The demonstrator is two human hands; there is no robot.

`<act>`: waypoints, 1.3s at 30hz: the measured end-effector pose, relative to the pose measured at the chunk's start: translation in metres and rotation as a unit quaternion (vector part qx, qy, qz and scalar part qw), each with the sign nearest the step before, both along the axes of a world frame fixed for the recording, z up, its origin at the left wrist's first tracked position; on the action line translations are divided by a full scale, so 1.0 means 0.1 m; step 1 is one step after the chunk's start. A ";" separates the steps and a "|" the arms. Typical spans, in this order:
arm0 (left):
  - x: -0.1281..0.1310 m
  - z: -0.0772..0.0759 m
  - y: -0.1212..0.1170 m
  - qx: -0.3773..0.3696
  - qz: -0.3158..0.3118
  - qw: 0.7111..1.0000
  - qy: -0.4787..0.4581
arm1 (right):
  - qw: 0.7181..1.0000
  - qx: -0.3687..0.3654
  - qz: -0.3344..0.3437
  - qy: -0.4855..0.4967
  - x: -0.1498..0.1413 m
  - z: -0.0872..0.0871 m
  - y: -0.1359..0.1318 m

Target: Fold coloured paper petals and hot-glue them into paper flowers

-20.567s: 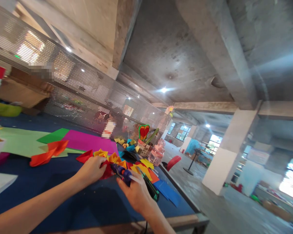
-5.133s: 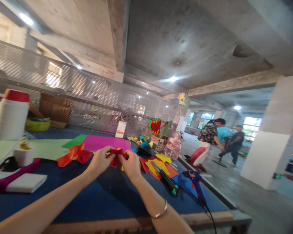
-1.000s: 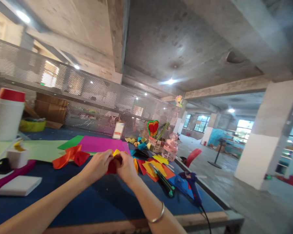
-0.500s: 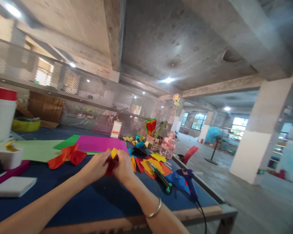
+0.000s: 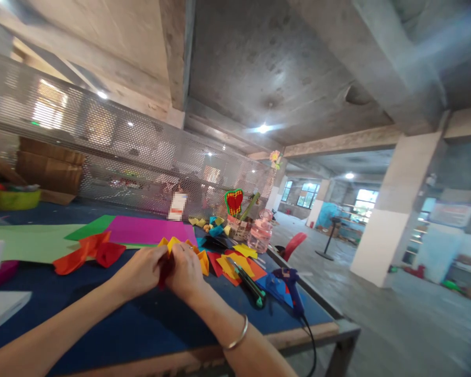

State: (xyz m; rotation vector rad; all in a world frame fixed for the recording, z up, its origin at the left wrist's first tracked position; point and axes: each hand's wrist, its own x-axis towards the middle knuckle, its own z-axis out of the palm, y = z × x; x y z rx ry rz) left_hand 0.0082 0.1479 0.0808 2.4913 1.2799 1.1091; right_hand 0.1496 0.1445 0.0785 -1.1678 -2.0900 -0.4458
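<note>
My left hand [image 5: 141,271] and my right hand [image 5: 186,272] meet over the near middle of the blue table [image 5: 149,335]. Both are closed, pinching a folded red paper piece [image 5: 165,269] between their fingertips; most of it is hidden by the fingers. Just beyond them, folded yellow paper [image 5: 172,241] peeks out, and I cannot tell whether it is joined to the red piece. An orange-yellow folded piece [image 5: 203,263] shows beside my right hand. To the left lie orange folded paper [image 5: 78,254] and a red folded piece [image 5: 110,253].
Right of my hands lie yellow paper pieces [image 5: 230,267], a green-black utility knife [image 5: 246,283] and a corded glue gun [image 5: 292,288] near the table edge. Purple sheet [image 5: 149,229], pink bottle [image 5: 260,233] and heart decoration [image 5: 234,201] are farther back. A white box [image 5: 6,308] sits left.
Earliest, my right hand held the glue gun; now it lies at the right edge. Both hands keep pinching the red paper, turning it slightly. The view swings right; two people by the fan are gone.
</note>
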 end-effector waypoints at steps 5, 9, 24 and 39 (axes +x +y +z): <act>0.04 -0.01 -0.08 0.032 0.004 0.999 0.017 | 1.000 0.008 0.011 -0.001 0.01 0.02 -0.02; 0.04 0.01 -0.09 0.043 0.003 0.999 0.025 | 0.999 -0.015 0.039 0.021 0.05 0.06 -0.02; 0.06 0.11 -0.03 0.041 0.162 0.964 -0.205 | 0.858 -0.223 0.106 0.450 -0.06 -0.03 0.19; -0.03 0.07 0.13 -0.040 0.049 0.978 -0.200 | 0.953 -0.170 0.122 0.221 0.07 0.05 0.14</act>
